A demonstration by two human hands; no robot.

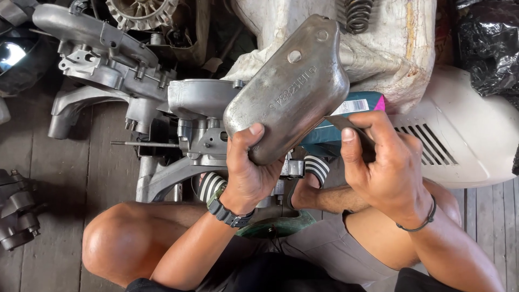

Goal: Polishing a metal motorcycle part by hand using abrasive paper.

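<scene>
Above the bent knees, at the centre of the view, the left hand is closed around the lower end of a grey metal cover, thumb pressed on its outer face and fingers wrapped beneath, holding it tilted with the far end raised. The left forearm rises from below, a dark wristwatch on the wrist. The right hand is curled shut, pinching a small dark sheet between thumb and fingers against the cover's right edge. Its forearm enters from the lower right, a thin black cord around the wrist. Behind the cover lie a teal box, an engine casing and a white vented panel.
</scene>
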